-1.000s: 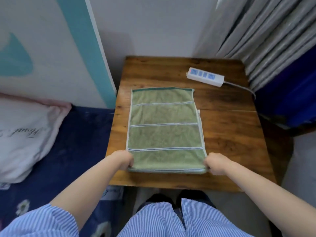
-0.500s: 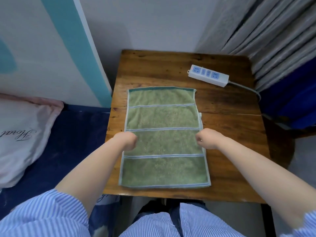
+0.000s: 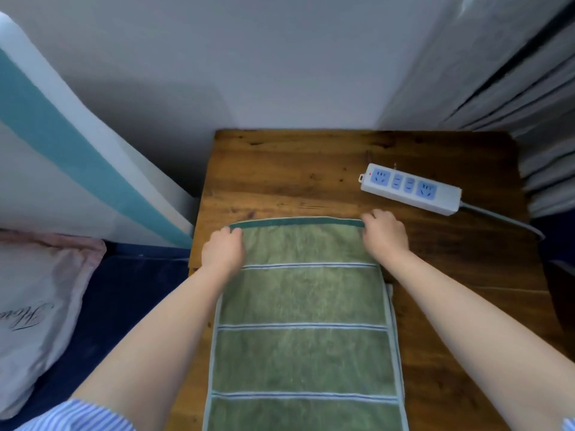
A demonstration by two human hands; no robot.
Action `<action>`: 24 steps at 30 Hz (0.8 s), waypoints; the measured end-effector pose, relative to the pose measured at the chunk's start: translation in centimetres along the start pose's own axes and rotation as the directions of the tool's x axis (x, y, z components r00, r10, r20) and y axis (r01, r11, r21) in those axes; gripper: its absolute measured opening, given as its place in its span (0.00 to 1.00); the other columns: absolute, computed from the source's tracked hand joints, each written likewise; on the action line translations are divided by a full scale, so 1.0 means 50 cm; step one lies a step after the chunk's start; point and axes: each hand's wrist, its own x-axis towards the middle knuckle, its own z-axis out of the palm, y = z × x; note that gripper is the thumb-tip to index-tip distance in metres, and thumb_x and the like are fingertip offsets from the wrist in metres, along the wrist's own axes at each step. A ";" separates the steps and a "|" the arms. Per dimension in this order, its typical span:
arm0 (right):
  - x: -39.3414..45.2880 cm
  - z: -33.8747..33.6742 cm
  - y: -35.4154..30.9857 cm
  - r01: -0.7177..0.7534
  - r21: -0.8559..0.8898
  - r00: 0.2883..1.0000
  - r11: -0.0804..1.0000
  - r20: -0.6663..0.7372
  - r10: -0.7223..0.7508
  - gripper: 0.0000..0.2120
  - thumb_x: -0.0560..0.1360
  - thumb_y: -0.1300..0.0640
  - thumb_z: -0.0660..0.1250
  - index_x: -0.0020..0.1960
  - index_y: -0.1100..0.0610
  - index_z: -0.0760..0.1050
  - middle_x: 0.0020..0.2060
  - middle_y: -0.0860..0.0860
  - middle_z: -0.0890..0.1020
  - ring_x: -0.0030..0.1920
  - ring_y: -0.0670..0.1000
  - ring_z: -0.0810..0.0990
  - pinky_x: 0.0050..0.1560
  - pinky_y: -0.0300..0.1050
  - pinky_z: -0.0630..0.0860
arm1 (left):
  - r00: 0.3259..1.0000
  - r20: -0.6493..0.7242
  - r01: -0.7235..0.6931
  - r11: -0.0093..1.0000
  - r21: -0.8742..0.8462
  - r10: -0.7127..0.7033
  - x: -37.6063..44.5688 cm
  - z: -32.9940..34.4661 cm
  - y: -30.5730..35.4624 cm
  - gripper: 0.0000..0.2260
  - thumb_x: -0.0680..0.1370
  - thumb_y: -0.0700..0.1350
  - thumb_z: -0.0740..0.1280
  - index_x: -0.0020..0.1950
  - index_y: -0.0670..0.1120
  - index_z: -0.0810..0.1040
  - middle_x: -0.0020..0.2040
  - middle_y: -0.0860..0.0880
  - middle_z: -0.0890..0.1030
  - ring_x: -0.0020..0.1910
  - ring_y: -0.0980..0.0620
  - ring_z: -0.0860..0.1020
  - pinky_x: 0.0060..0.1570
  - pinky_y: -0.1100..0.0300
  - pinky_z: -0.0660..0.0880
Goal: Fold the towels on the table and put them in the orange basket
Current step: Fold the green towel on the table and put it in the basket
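A green towel (image 3: 303, 306) with thin blue-white stripes lies flat along the wooden table (image 3: 292, 172), its dark green hem at the far end. My left hand (image 3: 222, 251) sits on the towel's far left corner with fingers curled at the hem. At the far right corner my right hand (image 3: 384, 234) has its fingers curled over the hem. Whether either hand pinches the cloth is hidden by the knuckles. No orange basket is in view.
A white power strip (image 3: 410, 189) with blue sockets lies at the table's back right, its cable running off to the right. A grey wall stands behind, curtains at the right. A pillow (image 3: 34, 309) on dark blue bedding lies to the left of the table.
Both hands slid from the towel's near corners, past its middle, up to the far hem. The camera leaned forward, so the towel fills more of the view.
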 end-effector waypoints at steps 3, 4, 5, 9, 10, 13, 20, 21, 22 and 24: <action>0.024 0.024 0.020 -0.045 0.001 0.998 0.999 0.033 0.045 0.17 0.77 0.63 0.58 0.65 0.59 0.70 0.60 0.57 0.75 0.62 0.58 0.70 0.60 0.50 0.68 | 0.998 -0.004 0.056 0.998 -0.016 -0.056 0.041 0.011 0.008 0.18 0.79 0.38 0.55 0.69 0.42 0.66 0.65 0.41 0.71 0.64 0.41 0.69 0.59 0.49 0.71; 0.026 0.030 0.026 -0.048 0.015 0.998 0.999 0.037 0.048 0.16 0.77 0.63 0.58 0.64 0.59 0.71 0.59 0.57 0.75 0.61 0.58 0.70 0.60 0.50 0.67 | 0.998 -0.001 0.062 0.998 -0.023 -0.062 0.049 0.015 0.009 0.19 0.79 0.38 0.55 0.70 0.43 0.65 0.66 0.41 0.70 0.64 0.41 0.69 0.59 0.49 0.70; 0.030 0.033 0.032 -0.045 0.040 0.998 0.998 0.040 0.044 0.16 0.77 0.63 0.57 0.63 0.59 0.72 0.58 0.57 0.76 0.61 0.58 0.70 0.59 0.49 0.67 | 0.998 0.002 0.064 0.997 -0.030 -0.064 0.056 0.021 0.009 0.19 0.79 0.37 0.55 0.71 0.43 0.64 0.66 0.42 0.70 0.64 0.42 0.69 0.59 0.49 0.70; 0.027 0.022 0.049 -0.066 0.266 0.992 0.962 0.118 0.035 0.15 0.78 0.61 0.59 0.63 0.62 0.73 0.58 0.59 0.77 0.61 0.58 0.72 0.60 0.47 0.69 | 0.998 -0.011 0.061 0.998 -0.011 -0.061 0.076 0.037 -0.003 0.20 0.80 0.40 0.54 0.72 0.49 0.63 0.63 0.42 0.73 0.62 0.42 0.69 0.58 0.50 0.70; 0.022 0.015 0.053 -0.078 0.310 0.990 0.947 0.133 0.038 0.15 0.78 0.61 0.60 0.63 0.62 0.73 0.58 0.58 0.77 0.60 0.58 0.73 0.59 0.46 0.69 | 0.997 -0.011 0.071 0.998 -0.001 -0.071 0.077 0.038 -0.009 0.19 0.80 0.42 0.55 0.72 0.49 0.65 0.62 0.42 0.73 0.62 0.42 0.68 0.58 0.50 0.70; -0.004 -0.007 0.066 -0.105 0.378 0.981 0.920 0.190 0.034 0.15 0.77 0.60 0.62 0.63 0.61 0.74 0.60 0.58 0.78 0.61 0.56 0.74 0.61 0.43 0.69 | 0.995 -0.012 0.103 0.995 -0.011 -0.103 0.072 0.034 -0.018 0.15 0.80 0.43 0.57 0.66 0.48 0.71 0.59 0.41 0.72 0.61 0.41 0.67 0.56 0.50 0.70; -0.076 -0.035 0.074 -0.127 0.397 0.926 0.909 0.377 -0.035 0.14 0.76 0.59 0.64 0.61 0.59 0.76 0.59 0.55 0.79 0.54 0.50 0.76 0.52 0.39 0.69 | 0.995 0.081 -0.066 0.998 0.018 0.065 0.045 0.030 -0.028 0.07 0.78 0.40 0.58 0.51 0.45 0.75 0.51 0.43 0.80 0.49 0.43 0.76 0.40 0.57 0.68; -0.089 -0.035 0.076 -0.127 0.407 0.919 0.905 0.391 -0.047 0.14 0.76 0.59 0.64 0.61 0.59 0.77 0.58 0.54 0.80 0.51 0.48 0.75 0.50 0.38 0.69 | 0.994 0.085 -0.066 0.997 -0.027 0.068 0.034 0.035 -0.029 0.06 0.78 0.40 0.59 0.51 0.44 0.75 0.51 0.42 0.80 0.49 0.43 0.77 0.40 0.56 0.69; -0.100 -0.034 0.079 -0.124 0.414 0.914 0.902 0.401 -0.058 0.14 0.76 0.59 0.65 0.61 0.58 0.77 0.58 0.54 0.80 0.50 0.46 0.73 0.50 0.38 0.69 | 0.995 0.081 -0.059 0.996 -0.074 0.065 0.024 0.038 -0.028 0.07 0.78 0.41 0.60 0.53 0.44 0.74 0.52 0.42 0.80 0.50 0.43 0.77 0.42 0.55 0.71; -0.117 -0.029 0.078 -0.103 0.412 0.909 0.906 0.409 -0.082 0.14 0.76 0.59 0.65 0.61 0.58 0.77 0.58 0.54 0.80 0.49 0.45 0.73 0.51 0.38 0.70 | 0.996 0.065 -0.055 0.991 -0.125 0.063 0.012 0.042 -0.024 0.13 0.77 0.43 0.62 0.61 0.44 0.73 0.56 0.42 0.79 0.54 0.43 0.76 0.47 0.54 0.73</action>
